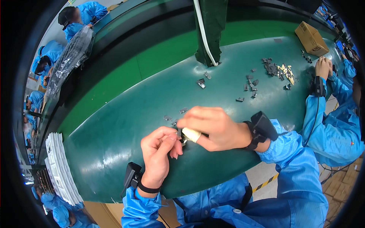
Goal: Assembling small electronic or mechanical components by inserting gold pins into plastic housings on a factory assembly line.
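Small dark part [181, 137] at frame centre, pinched between your 2 hands | left hand [159, 152] steadied it | right hand [211, 127] gripped it, taped thumb [191, 134] pressing | spare parts [251, 85] lay upper right on green table [114, 140]

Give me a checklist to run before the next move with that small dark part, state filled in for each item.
1. Both hands on the small part: ok, left hand and right hand meet at it.
2. Grip firm: cannot tell, fingers hide most of it.
3. Cot on right thumb: ok, a pale one is on.
4. Spare parts in reach: ok, scattered on the green table.
5. Co-worker's hands apart: ok, at the far right.
6. Part's orientation: cannot tell, too small.
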Action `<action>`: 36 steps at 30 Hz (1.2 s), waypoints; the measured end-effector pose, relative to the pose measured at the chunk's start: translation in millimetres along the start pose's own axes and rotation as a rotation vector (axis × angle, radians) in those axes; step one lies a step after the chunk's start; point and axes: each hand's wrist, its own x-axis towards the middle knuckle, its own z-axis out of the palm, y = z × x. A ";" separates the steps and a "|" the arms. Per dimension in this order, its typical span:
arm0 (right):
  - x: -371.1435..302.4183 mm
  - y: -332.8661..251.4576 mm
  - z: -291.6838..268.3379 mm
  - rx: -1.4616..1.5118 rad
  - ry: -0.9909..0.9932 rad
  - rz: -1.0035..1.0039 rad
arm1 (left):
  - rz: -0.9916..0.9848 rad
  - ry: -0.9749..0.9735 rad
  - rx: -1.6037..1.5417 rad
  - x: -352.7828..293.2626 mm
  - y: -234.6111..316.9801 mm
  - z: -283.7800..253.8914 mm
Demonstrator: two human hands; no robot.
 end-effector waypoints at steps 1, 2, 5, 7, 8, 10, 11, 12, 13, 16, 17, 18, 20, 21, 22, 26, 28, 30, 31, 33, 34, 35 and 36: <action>0.7 -0.9 -0.3 0.125 0.070 0.116 | 0.035 0.021 0.014 -1.0 -0.1 0.7; 1.8 -5.0 -7.6 0.277 -0.021 0.324 | 0.033 0.019 0.013 -2.2 -0.1 1.9; -1.2 2.3 -6.6 0.746 -0.119 0.645 | 0.116 0.084 0.154 -4.1 -3.0 8.2; 0.8 -3.4 -1.1 0.816 -0.066 0.674 | 0.208 0.136 0.313 -6.1 -7.9 11.6; 0.2 -4.6 1.1 0.729 -0.050 0.620 | 0.254 0.118 0.412 -5.9 -10.7 9.7; -1.4 -4.2 3.4 0.646 -0.038 0.568 | 0.349 0.124 0.554 -5.6 -12.0 10.8; -2.2 -3.6 3.3 0.545 -0.005 0.498 | 0.446 0.128 0.696 -5.0 -12.5 11.3; -2.7 -3.2 3.0 0.444 0.028 0.427 | 0.474 0.151 0.747 -3.4 -12.9 11.4; -2.6 -3.9 2.1 0.445 0.027 0.428 | 0.473 0.151 0.747 -3.0 -11.6 11.3; -0.2 -4.7 -1.3 0.311 0.106 0.346 | 0.485 0.237 0.854 -1.2 -7.3 6.4; 1.0 -2.9 -2.9 0.377 0.153 0.433 | 0.466 0.275 0.850 0.5 -7.7 2.9; 2.1 -1.5 -5.0 0.441 0.201 0.521 | 0.448 0.310 0.843 2.0 -7.5 0.6; 4.6 0.2 -13.7 0.484 0.193 0.577 | 0.415 0.253 0.900 5.0 -5.8 -1.0; 5.9 1.4 -15.8 0.532 0.179 0.631 | 0.379 0.201 0.958 6.1 -5.2 -1.8; 6.3 3.3 -15.2 0.544 0.168 0.629 | 0.397 0.162 1.027 8.1 -7.2 -0.1; 4.6 1.5 -12.8 0.505 0.132 0.616 | 0.571 0.130 1.196 17.6 -24.8 -7.5; 3.2 2.4 -12.1 0.483 0.069 0.589 | 0.468 0.130 1.087 12.8 -17.5 -5.9; 3.1 1.9 -9.3 0.534 0.078 0.580 | 0.367 0.128 0.975 8.3 -8.2 -2.4; 3.1 1.8 -8.5 0.585 0.089 0.573 | 0.216 0.089 0.623 7.2 -4.0 0.0; 5.3 -0.6 -8.6 0.768 0.097 0.607 | 0.066 0.049 0.270 6.3 -0.9 0.8; 6.2 -1.3 -8.5 0.953 0.102 0.638 | 0.062 0.016 0.168 6.0 -0.1 -0.8; 5.8 0.8 -10.4 0.952 0.103 0.638 | 0.058 -0.017 0.066 6.3 -0.2 -1.8; 6.0 3.1 -13.0 0.987 0.052 0.635 | 0.058 -0.013 0.068 5.1 0.1 -2.6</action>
